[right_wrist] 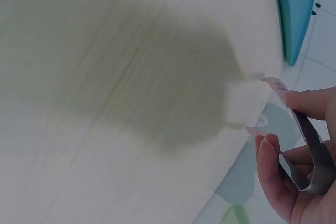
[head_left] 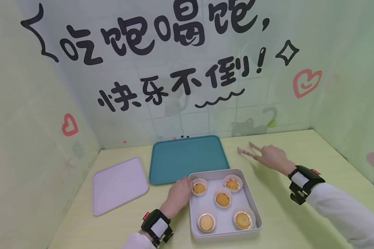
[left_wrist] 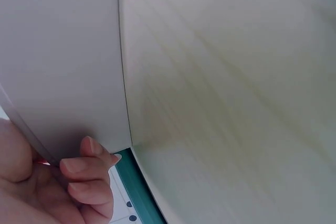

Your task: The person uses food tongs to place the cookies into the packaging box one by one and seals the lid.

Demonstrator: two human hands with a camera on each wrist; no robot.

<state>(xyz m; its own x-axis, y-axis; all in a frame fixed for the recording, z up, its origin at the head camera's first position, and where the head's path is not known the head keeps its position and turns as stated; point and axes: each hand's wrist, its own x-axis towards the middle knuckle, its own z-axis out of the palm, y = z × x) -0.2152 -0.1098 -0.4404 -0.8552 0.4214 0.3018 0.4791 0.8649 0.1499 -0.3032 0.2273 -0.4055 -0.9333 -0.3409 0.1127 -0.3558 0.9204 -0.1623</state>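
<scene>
My left hand point(head_left: 179, 193) grips the upper left rim of a deep white tray point(head_left: 219, 236), thumb on one side and fingertips against the outer wall in the left wrist view. Several small baked tarts or cookies in paper cups lie in this tray; one cookie point(head_left: 222, 199) sits in the middle, and a star-shaped one point(head_left: 232, 184) at the top right. Past the tray's upper right corner, my right hand point(head_left: 273, 159) holds a pair of metal tongs point(right_wrist: 313, 153) with pinkish tips. The tongs' tips stand apart above the table with nothing between them.
A flat teal tray point(head_left: 188, 157) lies behind the white tray, near the back wall. To the left is a flat lilac tray point(head_left: 119, 186). All rest on a pale wooden table point(head_left: 283, 221), enclosed by printed cloth walls point(head_left: 174, 117) at back and sides.
</scene>
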